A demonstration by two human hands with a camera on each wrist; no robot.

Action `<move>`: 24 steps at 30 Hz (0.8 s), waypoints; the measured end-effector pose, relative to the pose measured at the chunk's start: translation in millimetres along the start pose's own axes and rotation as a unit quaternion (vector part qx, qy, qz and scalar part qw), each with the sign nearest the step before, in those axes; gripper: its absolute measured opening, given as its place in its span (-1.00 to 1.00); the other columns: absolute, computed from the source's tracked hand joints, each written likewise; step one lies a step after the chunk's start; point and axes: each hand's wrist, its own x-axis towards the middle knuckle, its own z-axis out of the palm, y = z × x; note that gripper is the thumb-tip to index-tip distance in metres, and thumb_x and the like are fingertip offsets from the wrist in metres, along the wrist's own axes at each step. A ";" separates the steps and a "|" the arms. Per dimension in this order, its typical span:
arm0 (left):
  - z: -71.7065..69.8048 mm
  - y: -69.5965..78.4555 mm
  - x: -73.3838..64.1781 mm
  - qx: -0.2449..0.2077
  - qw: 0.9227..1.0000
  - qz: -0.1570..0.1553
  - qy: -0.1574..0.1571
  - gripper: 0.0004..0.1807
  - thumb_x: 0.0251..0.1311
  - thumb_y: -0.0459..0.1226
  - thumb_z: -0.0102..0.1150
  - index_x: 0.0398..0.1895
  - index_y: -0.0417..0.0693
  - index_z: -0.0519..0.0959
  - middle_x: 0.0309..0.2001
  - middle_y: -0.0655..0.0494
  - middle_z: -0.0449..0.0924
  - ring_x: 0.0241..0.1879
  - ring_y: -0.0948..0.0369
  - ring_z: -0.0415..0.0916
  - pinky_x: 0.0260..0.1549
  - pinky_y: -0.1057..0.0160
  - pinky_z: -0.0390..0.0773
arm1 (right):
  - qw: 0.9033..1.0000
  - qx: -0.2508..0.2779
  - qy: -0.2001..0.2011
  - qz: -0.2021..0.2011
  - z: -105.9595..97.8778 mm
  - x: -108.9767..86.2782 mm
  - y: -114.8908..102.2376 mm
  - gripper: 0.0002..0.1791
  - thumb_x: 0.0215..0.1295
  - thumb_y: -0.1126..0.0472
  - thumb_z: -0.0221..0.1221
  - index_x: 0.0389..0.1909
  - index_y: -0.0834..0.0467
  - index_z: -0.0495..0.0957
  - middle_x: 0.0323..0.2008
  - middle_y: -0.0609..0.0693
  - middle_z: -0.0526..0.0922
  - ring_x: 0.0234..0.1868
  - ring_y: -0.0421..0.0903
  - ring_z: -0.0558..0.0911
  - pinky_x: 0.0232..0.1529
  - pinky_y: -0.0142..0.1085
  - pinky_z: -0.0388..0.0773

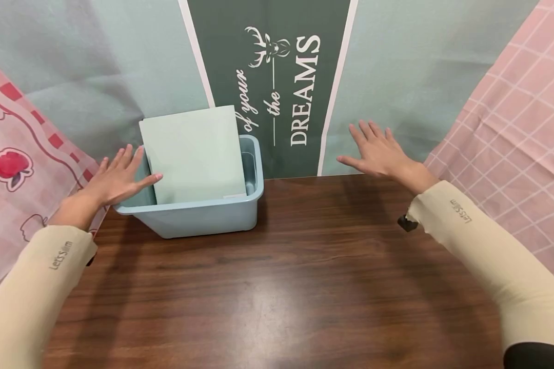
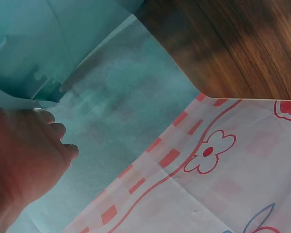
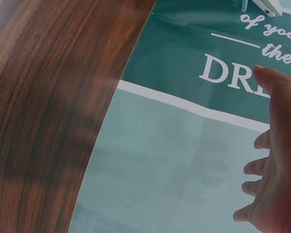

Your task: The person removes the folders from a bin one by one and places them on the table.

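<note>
A light blue plastic bin (image 1: pixel 203 218) stands at the back left of the wooden table. Inside it leans a pale green flat board or folder (image 1: pixel 194 154), its top sticking out well above the rim. My left hand (image 1: pixel 117 177) is spread over the bin's left end, fingers straight and thumb pointing toward the pale green piece; it holds nothing. In the left wrist view the left hand (image 2: pixel 29 155) shows just beside the bin's edge. Off to the right, my right hand (image 1: pixel 380 154) hovers near the table's back edge, fingers spread, with nothing in it.
The brown wooden table (image 1: pixel 277 287) fills the front. Behind it hangs a green cloth (image 1: pixel 397 61) with white lettering and a deer head. A pink checked cloth (image 1: pixel 526 128) borders the right, and a pink fruit-print cloth (image 1: pixel 9 123) the left.
</note>
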 end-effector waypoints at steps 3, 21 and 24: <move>1.1 0.4 1.1 0.002 1.000 0.001 -0.001 0.14 0.52 0.40 -0.30 0.68 -0.13 -0.56 0.64 -0.32 -0.73 0.63 -0.30 -0.69 0.48 -0.43 -0.61 | 1.000 0.001 0.003 -0.008 -1.1 2.1 -3.3 0.16 0.48 -0.56 -0.14 0.74 0.18 -0.18 0.70 0.35 -0.20 0.69 0.38 -0.23 0.54 0.48 -0.27; 8.9 1.8 3.4 0.005 1.000 0.014 0.012 0.15 0.53 0.38 -0.27 0.68 -0.18 -0.54 0.68 -0.25 -0.67 0.67 -0.22 -0.63 0.52 -0.38 -0.58 | 0.998 0.005 0.021 -0.055 -7.4 17.3 -33.9 0.13 0.49 -0.53 -0.11 0.74 0.16 -0.18 0.71 0.31 -0.18 0.70 0.32 -0.17 0.59 0.40 -0.22; 7.2 2.6 3.2 -0.002 1.000 0.017 0.014 0.14 0.54 0.37 -0.27 0.67 -0.19 -0.54 0.68 -0.24 -0.67 0.67 -0.21 -0.60 0.54 -0.34 -0.56 | 0.998 0.004 0.025 -0.065 -10.0 19.8 -39.9 0.11 0.50 -0.50 -0.09 0.74 0.15 -0.18 0.71 0.31 -0.17 0.70 0.32 -0.15 0.60 0.36 -0.21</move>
